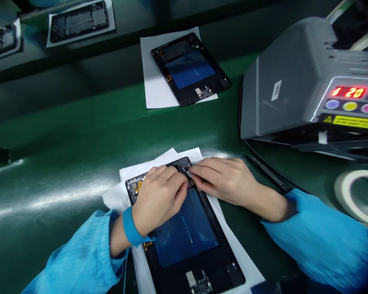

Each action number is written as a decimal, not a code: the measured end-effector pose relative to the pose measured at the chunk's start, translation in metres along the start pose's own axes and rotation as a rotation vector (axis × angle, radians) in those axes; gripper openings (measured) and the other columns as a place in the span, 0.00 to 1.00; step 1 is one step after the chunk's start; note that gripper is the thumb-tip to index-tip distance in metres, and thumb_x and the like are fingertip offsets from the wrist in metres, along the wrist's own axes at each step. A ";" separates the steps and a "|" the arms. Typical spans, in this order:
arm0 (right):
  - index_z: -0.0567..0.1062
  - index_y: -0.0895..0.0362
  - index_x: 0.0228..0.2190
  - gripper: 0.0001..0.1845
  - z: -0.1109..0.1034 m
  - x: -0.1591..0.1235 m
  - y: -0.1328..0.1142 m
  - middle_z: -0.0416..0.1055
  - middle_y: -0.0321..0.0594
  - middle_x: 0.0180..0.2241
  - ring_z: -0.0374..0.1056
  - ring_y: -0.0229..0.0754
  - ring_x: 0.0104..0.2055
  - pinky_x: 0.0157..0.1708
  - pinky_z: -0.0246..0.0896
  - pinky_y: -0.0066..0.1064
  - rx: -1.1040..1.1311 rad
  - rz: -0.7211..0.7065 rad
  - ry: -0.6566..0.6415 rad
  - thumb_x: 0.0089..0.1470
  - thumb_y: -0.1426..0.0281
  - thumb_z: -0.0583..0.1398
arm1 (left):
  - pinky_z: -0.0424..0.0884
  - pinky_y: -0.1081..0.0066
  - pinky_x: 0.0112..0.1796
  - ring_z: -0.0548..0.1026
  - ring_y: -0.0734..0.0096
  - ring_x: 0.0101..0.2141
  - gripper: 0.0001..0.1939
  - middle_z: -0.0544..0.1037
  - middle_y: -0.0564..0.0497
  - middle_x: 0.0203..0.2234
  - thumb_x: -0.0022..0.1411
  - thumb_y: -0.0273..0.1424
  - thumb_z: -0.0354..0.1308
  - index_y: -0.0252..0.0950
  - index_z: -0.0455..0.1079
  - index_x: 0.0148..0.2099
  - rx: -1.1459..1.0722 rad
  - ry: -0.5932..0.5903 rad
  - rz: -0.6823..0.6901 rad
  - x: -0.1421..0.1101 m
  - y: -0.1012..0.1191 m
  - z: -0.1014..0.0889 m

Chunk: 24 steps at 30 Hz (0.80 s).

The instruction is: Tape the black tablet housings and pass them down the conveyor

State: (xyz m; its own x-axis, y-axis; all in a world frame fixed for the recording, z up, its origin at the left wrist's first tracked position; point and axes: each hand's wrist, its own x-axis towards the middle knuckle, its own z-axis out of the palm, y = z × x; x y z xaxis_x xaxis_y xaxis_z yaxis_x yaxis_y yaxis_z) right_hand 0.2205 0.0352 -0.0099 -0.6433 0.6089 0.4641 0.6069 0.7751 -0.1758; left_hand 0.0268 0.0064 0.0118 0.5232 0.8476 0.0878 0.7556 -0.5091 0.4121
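An opened tablet [196,253], its blue panel and circuit board exposed, lies tilted on white paper sheets [242,261] in front of me. My left hand [161,192] rests over its upper part, fingers curled and pressed together. Whatever those fingers hold, if anything, is hidden behind them. At the tablet's upper right corner, my right hand [223,179] pinches a small pale piece [189,173] between thumb and fingertips, close to the left hand's fingertips. A blue band [131,228] with a thin cord circles my left wrist.
Behind lies another opened tablet [190,69] on white paper [153,90]. A grey machine [282,90] with a lit red display stands at right, a black cable beside it. Below that is a roll of white tape [343,192]. Device frames [79,22] on paper sit along the raised back ledge.
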 end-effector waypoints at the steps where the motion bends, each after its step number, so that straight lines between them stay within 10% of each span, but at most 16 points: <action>1: 0.75 0.57 0.33 0.08 0.000 0.000 0.000 0.76 0.35 0.29 0.71 0.35 0.29 0.25 0.59 0.28 0.002 0.002 -0.006 0.59 0.72 0.56 | 0.63 0.66 0.34 0.69 0.66 0.32 0.09 0.73 0.50 0.29 0.65 0.28 0.51 0.36 0.70 0.34 0.003 0.000 0.001 0.000 0.000 0.000; 24: 0.75 0.57 0.34 0.09 -0.008 0.002 -0.012 0.70 0.36 0.28 0.66 0.36 0.27 0.24 0.53 0.32 -0.011 -0.041 -0.155 0.60 0.73 0.54 | 0.63 0.64 0.34 0.70 0.65 0.32 0.09 0.73 0.51 0.28 0.64 0.30 0.50 0.36 0.68 0.32 0.092 0.022 0.015 -0.007 0.001 0.004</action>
State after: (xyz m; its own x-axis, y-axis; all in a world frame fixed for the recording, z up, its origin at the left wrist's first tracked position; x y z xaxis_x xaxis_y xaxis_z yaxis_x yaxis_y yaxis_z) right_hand 0.2155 0.0261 0.0004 -0.7314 0.5965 0.3306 0.5834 0.7983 -0.1497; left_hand 0.0253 -0.0007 0.0077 0.5265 0.8426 0.1131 0.7815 -0.5321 0.3258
